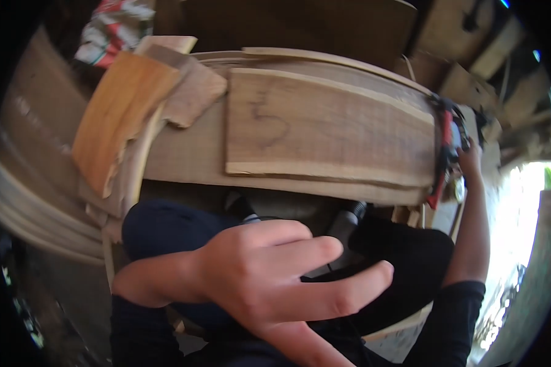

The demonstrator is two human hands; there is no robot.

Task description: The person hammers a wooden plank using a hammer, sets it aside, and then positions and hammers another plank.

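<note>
My left hand (269, 269) is raised close to the camera above my lap, holding nothing. Its fingers are apart, two of them stretched to the right and the thumb pointing down. Far to the right, my right hand (469, 158) reaches to the end of the bench, its fingers closed at a dark and silvery item beside a red and black tool (445, 153). What exactly these fingers grip is too small and hidden to make out. Between the arms lies a flat wooden board (330, 128) with a dark curved mark and pale edges.
The board rests on a larger plank (183, 159) across my knees' far side. Broken wood pieces (125, 110) are stacked at the left end. Curved sheets (37, 208) stand at far left, a red and white bag (116, 30) behind. More timber (471, 85) leans at back right.
</note>
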